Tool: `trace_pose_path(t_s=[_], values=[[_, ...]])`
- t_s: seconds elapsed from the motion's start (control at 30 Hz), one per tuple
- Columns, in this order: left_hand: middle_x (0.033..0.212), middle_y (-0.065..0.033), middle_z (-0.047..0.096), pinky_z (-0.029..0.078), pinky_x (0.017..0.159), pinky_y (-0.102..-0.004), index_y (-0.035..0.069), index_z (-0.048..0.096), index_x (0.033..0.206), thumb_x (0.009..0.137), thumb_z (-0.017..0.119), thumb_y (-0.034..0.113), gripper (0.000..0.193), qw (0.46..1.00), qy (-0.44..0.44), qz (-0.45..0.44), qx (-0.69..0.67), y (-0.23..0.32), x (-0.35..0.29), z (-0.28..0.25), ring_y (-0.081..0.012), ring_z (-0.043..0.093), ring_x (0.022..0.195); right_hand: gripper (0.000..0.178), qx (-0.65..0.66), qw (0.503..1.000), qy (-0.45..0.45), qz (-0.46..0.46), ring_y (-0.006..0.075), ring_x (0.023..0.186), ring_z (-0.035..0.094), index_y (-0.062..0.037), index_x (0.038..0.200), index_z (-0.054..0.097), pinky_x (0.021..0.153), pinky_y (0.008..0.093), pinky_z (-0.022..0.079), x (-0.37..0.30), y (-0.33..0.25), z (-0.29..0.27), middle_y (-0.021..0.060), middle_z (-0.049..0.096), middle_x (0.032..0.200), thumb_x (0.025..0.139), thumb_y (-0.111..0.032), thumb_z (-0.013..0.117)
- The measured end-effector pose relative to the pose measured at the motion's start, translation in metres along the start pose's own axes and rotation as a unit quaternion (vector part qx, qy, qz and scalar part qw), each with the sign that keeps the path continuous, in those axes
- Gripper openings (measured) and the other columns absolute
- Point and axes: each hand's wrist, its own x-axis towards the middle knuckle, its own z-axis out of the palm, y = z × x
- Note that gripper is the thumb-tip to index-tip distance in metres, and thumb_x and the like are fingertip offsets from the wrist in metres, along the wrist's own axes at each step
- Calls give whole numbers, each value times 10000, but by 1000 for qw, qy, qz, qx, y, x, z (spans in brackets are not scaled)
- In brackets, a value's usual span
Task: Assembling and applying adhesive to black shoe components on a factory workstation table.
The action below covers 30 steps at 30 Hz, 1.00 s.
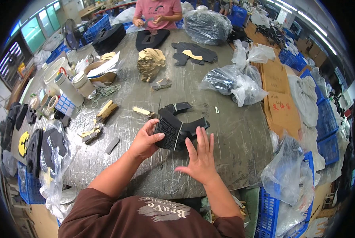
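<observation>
I see the left hand (146, 139) gripping the stack (170, 133) over the grey table (237, 158), right hand (201, 162) spread beside it, contact unclear, and beyond the grip a crate (100, 27) and a co-worker (159, 14), head cut off.

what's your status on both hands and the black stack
Left hand gripping black stack. Right hand open beside it, contact unclear. Pale band across stack. Small beige-and-grey bundle just beyond left hand.

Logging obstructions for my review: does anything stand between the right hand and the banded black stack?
Nothing visible does. The open right hand is beside the black stack; whether they touch is unclear.
</observation>
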Motion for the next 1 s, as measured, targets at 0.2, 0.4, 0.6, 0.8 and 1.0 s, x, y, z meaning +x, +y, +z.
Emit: trace_pose_path(t_s=[0.2, 0.4, 0.6, 0.8, 1.0], values=[[1150, -133, 546, 588, 683, -503, 32, 368, 1254, 898, 585, 145, 431, 996, 11, -86, -32, 9, -32, -10, -300, 610, 990, 1110, 45, 998, 1, 41, 389, 1138, 411, -121, 1418, 252, 1027, 552, 303, 21, -22, 16, 179, 366, 1203, 501, -233, 867], [1083, -144, 576, 499, 769, -368, 17, 474, 1191, 860, 650, 249, 441, 674, 190, 203, 684, -4, -72, -40, -264, 601, 877, 1075, -46, 982, -93, 158, 387, 1080, 422, -115, 1443, 231, 951, 502, 339, 4, -54, 46, 210, 362, 1169, 558, -260, 824], [1230, -231, 503, 424, 963, -365, -54, 338, 1301, 889, 619, 320, 623, 943, 85, 1, 322, -22, -82, -8, -256, 502, 1155, 1077, -111, 961, -40, 249, 378, 1057, 424, -101, 1441, 234, 912, 489, 355, 21, -88, 39, 201, 383, 1136, 568, -325, 825], [1123, -83, 603, 428, 939, -305, -31, 441, 1302, 689, 764, 118, 708, 970, -103, -77, 207, 46, -62, -57, -145, 554, 1026, 894, 306, 898, -205, 240, 316, 1035, 497, -108, 1359, 404, 853, 376, 455, 5, -111, 3, 154, 446, 1135, 582, -136, 844], [1170, -140, 600, 448, 915, -315, -26, 474, 1278, 629, 809, 172, 757, 790, -271, -103, 541, 53, -29, -73, -202, 578, 1036, 1247, 100, 963, -249, 2, 350, 1391, 169, -96, 1459, 183, 1137, 484, 137, 17, -68, 65, 168, 215, 1482, 459, -357, 880]])
